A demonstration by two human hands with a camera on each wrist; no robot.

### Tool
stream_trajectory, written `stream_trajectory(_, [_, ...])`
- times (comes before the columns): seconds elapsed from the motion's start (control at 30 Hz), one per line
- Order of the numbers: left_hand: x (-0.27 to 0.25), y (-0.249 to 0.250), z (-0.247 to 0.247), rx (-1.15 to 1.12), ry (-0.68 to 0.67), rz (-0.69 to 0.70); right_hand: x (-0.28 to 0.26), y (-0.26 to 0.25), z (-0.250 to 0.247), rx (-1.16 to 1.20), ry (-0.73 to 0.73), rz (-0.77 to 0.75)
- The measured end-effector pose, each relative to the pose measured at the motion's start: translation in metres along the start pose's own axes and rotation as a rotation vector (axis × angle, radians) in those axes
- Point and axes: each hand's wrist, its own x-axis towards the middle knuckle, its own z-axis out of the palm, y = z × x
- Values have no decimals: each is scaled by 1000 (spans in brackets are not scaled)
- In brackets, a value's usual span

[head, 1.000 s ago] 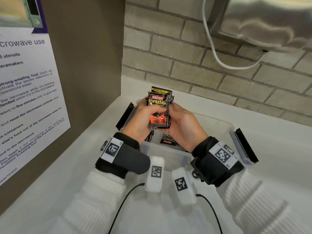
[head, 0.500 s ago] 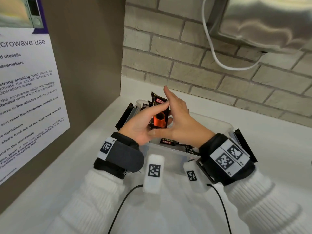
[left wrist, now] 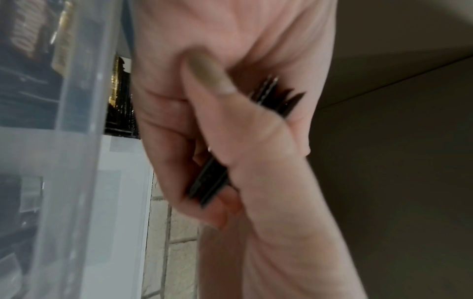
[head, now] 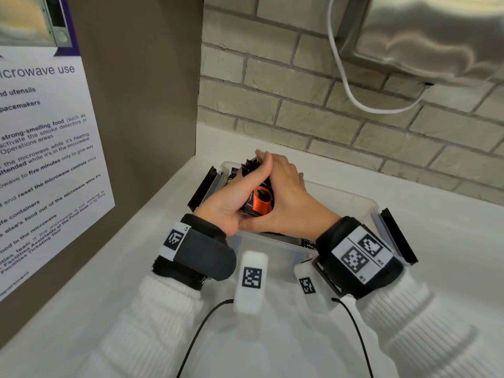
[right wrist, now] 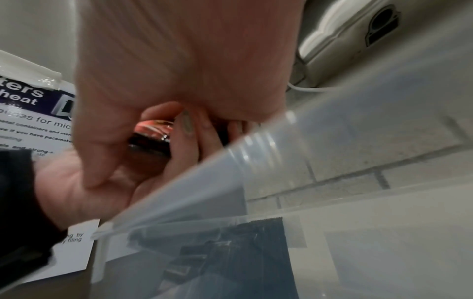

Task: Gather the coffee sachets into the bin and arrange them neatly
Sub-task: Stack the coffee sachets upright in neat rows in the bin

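Observation:
A stack of black coffee sachets [head: 260,203] with an orange cup print is between both hands, low over the left end of the clear plastic bin [head: 364,204]. My left hand [head: 240,192] grips the stack, thumb across its front and fingers behind it. My right hand [head: 283,186] lies against the stack's right side with its fingers stretched along it and its thumb under the bottom edge. The left wrist view shows the stack's edge [left wrist: 210,182] under my left thumb. More sachets [head: 308,242] lie in the bin, some [head: 234,170] at its far left end.
The bin stands on a white counter [head: 436,268] in a corner, with black latches [head: 203,186] at both ends. A brown side panel with a microwave notice [head: 49,159] is on the left. A brick wall [head: 327,118] with a white cable is behind.
Both hands have brought the stack down from above the bin to its left end. The right hand let go its grip and now lies flat along the stack.

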Motion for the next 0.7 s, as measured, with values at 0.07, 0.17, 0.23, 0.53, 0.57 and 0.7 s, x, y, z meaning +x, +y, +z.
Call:
stream_trajectory(0.07, [0, 0, 1, 25, -4, 9, 0, 0, 0, 16, -6, 4])
stream_trajectory(0.17, [-1, 1, 1, 25, 1, 9, 3, 3, 1, 14, 41, -12])
stream_trajectory(0.23, [-1, 0, 1, 32, 20, 24, 3, 5, 1, 65, 55, -14])
stream_trajectory(0.53, [2, -1, 3, 95, 53, 49, 5, 12, 7, 44, 114, -34])
stream_trajectory(0.57, [2, 0, 3, 118, 48, 45, 5, 13, 6, 34, 132, -31])
stream_trajectory(0.7, [1, 2, 3, 281, 37, 102, 7, 18, 9, -13, 260, -3])
